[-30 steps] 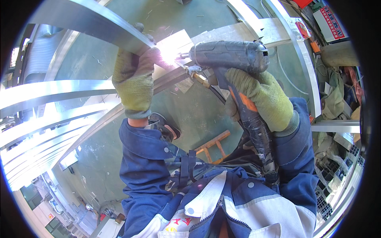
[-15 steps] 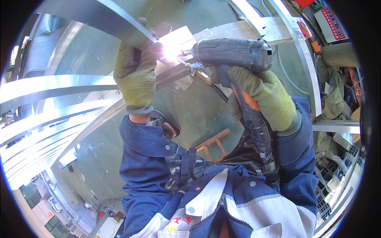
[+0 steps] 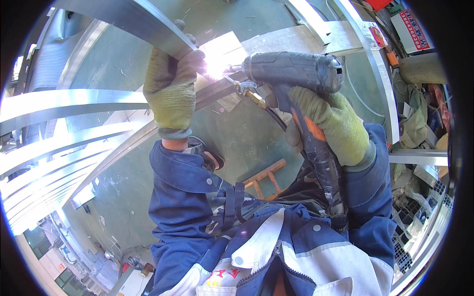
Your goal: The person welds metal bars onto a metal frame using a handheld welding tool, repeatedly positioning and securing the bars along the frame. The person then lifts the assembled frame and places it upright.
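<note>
My right hand [image 3: 335, 123], in a yellow-green work glove, grips the handle of a black welding torch [image 3: 291, 68] with orange trim. Its nozzle points left into a bright white-violet welding arc [image 3: 216, 65]. A thin wire on a brass-coloured fitting [image 3: 254, 97] runs beneath the nozzle to that same spot. My left hand [image 3: 171, 101], gloved alike, is wrapped around the end of a silver metal bar [image 3: 133, 22] right beside the arc. Below the arc lies another metal bar [image 3: 217, 90]. The glare hides the joint itself.
Several bright metal bars [image 3: 64, 109] run along the left. A long metal rail [image 3: 370, 64] stands at the right, beside piled scraps and black crates [image 3: 402, 254]. On the green floor lies a small orange-brown wooden frame [image 3: 266, 178]. A hose [image 3: 276, 116] hangs below the torch.
The torch, right hand and arc have shifted slightly right and down. My left hand still holds the bar, also moved a touch to the right. The arc stays lit.
</note>
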Demonstrator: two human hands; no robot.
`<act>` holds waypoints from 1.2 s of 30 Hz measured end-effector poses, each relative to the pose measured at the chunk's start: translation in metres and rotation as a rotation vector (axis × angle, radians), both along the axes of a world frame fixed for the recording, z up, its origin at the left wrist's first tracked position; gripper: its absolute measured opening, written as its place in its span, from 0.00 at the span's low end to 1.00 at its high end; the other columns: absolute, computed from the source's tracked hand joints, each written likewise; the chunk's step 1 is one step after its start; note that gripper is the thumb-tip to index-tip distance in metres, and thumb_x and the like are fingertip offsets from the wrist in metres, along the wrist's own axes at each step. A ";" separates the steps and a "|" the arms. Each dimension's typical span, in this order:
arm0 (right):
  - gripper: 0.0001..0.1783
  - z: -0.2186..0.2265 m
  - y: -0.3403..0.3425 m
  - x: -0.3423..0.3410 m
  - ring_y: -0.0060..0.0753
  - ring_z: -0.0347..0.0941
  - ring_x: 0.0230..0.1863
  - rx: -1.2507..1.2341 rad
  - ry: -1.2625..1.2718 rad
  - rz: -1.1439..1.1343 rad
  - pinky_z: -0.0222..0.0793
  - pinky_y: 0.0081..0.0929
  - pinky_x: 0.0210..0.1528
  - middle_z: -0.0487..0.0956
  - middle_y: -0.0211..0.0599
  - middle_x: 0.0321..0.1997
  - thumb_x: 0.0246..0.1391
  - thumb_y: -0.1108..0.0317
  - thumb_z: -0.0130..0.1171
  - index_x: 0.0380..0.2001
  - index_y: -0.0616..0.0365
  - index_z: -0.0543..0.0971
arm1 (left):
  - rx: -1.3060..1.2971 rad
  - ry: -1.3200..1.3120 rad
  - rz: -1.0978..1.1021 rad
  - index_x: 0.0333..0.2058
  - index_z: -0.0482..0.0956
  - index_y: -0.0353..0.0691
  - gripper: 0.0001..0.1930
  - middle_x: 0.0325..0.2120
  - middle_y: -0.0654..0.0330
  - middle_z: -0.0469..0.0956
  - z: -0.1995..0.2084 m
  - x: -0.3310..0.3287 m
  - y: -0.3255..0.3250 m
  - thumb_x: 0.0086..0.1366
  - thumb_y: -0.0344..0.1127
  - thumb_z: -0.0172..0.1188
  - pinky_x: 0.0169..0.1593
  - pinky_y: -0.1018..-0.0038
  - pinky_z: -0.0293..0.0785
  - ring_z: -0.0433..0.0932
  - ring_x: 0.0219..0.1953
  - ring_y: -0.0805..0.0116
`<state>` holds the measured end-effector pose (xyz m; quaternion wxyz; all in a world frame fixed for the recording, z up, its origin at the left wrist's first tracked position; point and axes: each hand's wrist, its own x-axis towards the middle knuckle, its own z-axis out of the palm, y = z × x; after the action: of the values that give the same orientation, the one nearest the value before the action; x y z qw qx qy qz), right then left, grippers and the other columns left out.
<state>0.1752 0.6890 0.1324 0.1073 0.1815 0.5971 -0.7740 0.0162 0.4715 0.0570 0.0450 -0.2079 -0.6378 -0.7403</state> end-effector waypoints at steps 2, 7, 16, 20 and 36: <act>0.22 -0.003 0.001 0.003 0.26 0.76 0.27 -0.031 0.041 0.005 0.75 0.26 0.30 0.83 0.32 0.45 0.71 0.53 0.58 0.57 0.58 0.79 | 0.004 -0.001 0.006 0.68 0.68 0.35 0.32 0.57 0.53 0.79 0.001 0.000 0.001 0.65 0.15 0.59 0.55 0.68 0.83 0.83 0.49 0.64; 0.22 -0.002 0.000 0.007 0.26 0.76 0.27 -0.021 0.052 0.002 0.74 0.26 0.29 0.83 0.32 0.45 0.71 0.53 0.59 0.57 0.58 0.79 | -0.007 -0.009 0.028 0.68 0.68 0.34 0.32 0.57 0.53 0.79 0.001 0.000 0.001 0.65 0.14 0.59 0.55 0.69 0.83 0.83 0.49 0.64; 0.22 -0.006 0.006 0.011 0.26 0.76 0.27 -0.141 0.066 0.051 0.73 0.26 0.29 0.82 0.32 0.42 0.70 0.54 0.59 0.57 0.59 0.79 | -0.033 0.010 0.007 0.67 0.71 0.36 0.30 0.56 0.56 0.80 0.002 0.002 0.000 0.67 0.16 0.62 0.56 0.69 0.82 0.82 0.50 0.66; 0.22 0.022 0.000 0.016 0.28 0.78 0.27 -0.181 -0.089 -0.105 0.72 0.27 0.27 0.82 0.34 0.39 0.68 0.55 0.62 0.57 0.58 0.79 | -0.057 0.004 0.028 0.65 0.74 0.39 0.27 0.54 0.60 0.81 0.005 0.003 0.003 0.68 0.18 0.62 0.58 0.73 0.80 0.82 0.50 0.71; 0.24 0.035 -0.043 0.056 0.28 0.78 0.27 0.077 -0.042 -0.006 0.74 0.25 0.29 0.84 0.40 0.34 0.66 0.57 0.65 0.57 0.60 0.76 | -0.328 0.065 -0.173 0.64 0.70 0.31 0.30 0.43 0.61 0.82 0.027 -0.036 -0.025 0.65 0.24 0.69 0.55 0.77 0.77 0.81 0.46 0.74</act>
<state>0.2313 0.6463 0.1671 0.1104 0.2034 0.6236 -0.7467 -0.0200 0.4462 0.0843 -0.0330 -0.2902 -0.7277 -0.6206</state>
